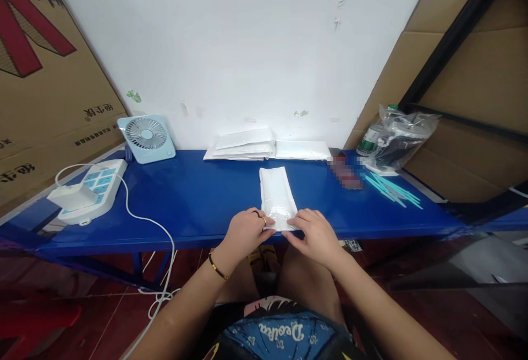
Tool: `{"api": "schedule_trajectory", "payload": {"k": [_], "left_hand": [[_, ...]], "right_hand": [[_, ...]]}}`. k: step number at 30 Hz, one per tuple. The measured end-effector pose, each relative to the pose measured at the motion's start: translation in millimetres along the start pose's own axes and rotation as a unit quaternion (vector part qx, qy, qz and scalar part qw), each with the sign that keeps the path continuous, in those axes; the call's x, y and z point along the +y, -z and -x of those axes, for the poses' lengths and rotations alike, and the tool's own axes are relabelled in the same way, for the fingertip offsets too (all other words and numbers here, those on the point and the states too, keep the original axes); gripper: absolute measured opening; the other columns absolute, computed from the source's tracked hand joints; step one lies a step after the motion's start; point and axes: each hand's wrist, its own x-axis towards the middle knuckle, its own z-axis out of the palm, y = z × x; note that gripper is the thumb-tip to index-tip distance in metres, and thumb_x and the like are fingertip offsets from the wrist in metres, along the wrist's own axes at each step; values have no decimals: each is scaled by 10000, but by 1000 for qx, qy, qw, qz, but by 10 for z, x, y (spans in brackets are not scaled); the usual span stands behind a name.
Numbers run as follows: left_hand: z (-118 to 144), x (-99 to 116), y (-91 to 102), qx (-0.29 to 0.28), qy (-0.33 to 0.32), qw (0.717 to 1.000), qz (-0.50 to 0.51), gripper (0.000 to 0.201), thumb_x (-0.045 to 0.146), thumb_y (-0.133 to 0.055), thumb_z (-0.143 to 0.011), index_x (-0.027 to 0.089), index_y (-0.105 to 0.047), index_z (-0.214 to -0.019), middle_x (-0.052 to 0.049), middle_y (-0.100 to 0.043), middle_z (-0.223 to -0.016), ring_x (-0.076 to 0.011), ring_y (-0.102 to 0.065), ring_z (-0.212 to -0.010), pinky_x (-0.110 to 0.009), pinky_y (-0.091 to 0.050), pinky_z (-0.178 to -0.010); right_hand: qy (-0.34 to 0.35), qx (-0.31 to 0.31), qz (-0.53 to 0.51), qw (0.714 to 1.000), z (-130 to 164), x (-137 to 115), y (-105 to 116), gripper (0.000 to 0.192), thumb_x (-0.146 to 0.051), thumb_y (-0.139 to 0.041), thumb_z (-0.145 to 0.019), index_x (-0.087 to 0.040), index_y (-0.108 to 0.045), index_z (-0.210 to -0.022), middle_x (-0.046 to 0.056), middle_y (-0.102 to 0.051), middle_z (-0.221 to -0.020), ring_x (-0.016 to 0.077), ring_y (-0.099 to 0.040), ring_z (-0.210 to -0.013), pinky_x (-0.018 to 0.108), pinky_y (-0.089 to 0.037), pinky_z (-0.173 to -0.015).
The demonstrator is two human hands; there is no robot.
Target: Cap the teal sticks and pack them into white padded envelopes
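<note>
A flat white padded packet (277, 190) lies on the blue table, its near end close to the front edge. My left hand (248, 231), with rings on its fingers, pinches the near left corner between thumb and fingers. On the near right corner, my right hand (317, 234) grips in the same way. The packet's surface looks shiny and slightly wrinkled near my fingers. Behind it, by the wall, rest a stack of similar white packets (243, 144) and one more white packet or small pile (302, 150).
A light blue fan (147, 137) and a white power strip (99, 189) with a cable (142, 217) stand at left. On the right are a pixelated reddish item (347, 172), turquoise strips (394, 189), a bottle (370, 139) and a clear plastic bag (400, 134). Cardboard (49, 101) leans at left.
</note>
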Motion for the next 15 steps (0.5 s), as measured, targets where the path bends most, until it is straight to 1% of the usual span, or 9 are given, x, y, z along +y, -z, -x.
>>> {"api": "schedule_trajectory", "payload": {"k": [3,5,7,9,10,12,13,14,15], "left_hand": [[-64,41,-18,0,-42,997,-71,195,272,-477,-866,182,-641,-810,-48,-632,-762,-188,-570,-760,-288,-408,-635],[-135,54,-8,18,-45,995,-85,220,254,-439,-872,170,-620,-780,-54,-622,-742,-184,-572,-748,-276,-402,-609],[-215,51,57,52,-36,996,-55,219,263,-432,-876,181,-617,-794,-49,-625,-754,-178,-578,-774,-264,-410,-622],[-272,30,171,114,-7,993,18,193,289,-444,-880,208,-620,-886,-43,-639,-830,-171,-579,-834,-262,-432,-679],[-282,11,234,152,15,986,64,193,302,-456,-878,222,-607,-967,-43,-639,-895,-168,-576,-868,-266,-442,-715],[-254,-47,329,227,76,960,144,297,318,-474,-871,231,-529,-1149,-61,-606,-1024,-165,-569,-893,-287,-458,-766],[-217,-86,348,247,102,949,169,352,320,-475,-868,228,-486,-1207,-71,-584,-1061,-165,-570,-881,-301,-464,-772],[-168,-132,343,251,128,941,187,389,321,-473,-866,225,-454,-1242,-81,-564,-1089,-164,-572,-860,-311,-470,-764],[-112,-182,318,238,151,939,198,409,328,-476,-862,224,-439,-1256,-87,-548,-1113,-163,-574,-835,-313,-478,-738]], "right_hand": [[10,-3,29,1000,-50,-14,5,230,-396,-549,-836,-187,-643,-852,49,-610,-782,196,-521,-790,319,-322,-709],[30,1,62,998,-110,-25,23,213,-372,-543,-843,-184,-638,-813,52,-612,-761,194,-524,-771,319,-320,-699],[59,15,87,994,-200,-14,89,201,-316,-500,-874,-185,-639,-810,52,-614,-741,182,-532,-744,308,-323,-672],[76,47,80,993,-332,55,228,213,-270,-448,-899,-188,-644,-884,54,-625,-754,167,-546,-723,287,-338,-637],[66,72,60,993,-419,125,325,220,-267,-436,-903,-189,-640,-934,55,-631,-767,161,-554,-715,274,-349,-617],[-2,136,-18,991,-639,356,549,219,-291,-454,-891,-180,-625,-973,53,-635,-767,154,-570,-675,254,-380,-579],[-66,173,-73,980,-770,521,659,215,-324,-478,-879,-173,-623,-928,36,-614,-690,144,-558,-601,246,-386,-538],[-127,200,-143,961,-913,715,757,231,-358,-492,-869,-166,-613,-907,14,-583,-611,130,-532,-514,236,-383,-484],[-175,210,-229,934,-1063,933,835,241,-378,-501,-860,-162,-602,-896,0,-563,-577,120,-512,-460,228,-383,-439]]}}
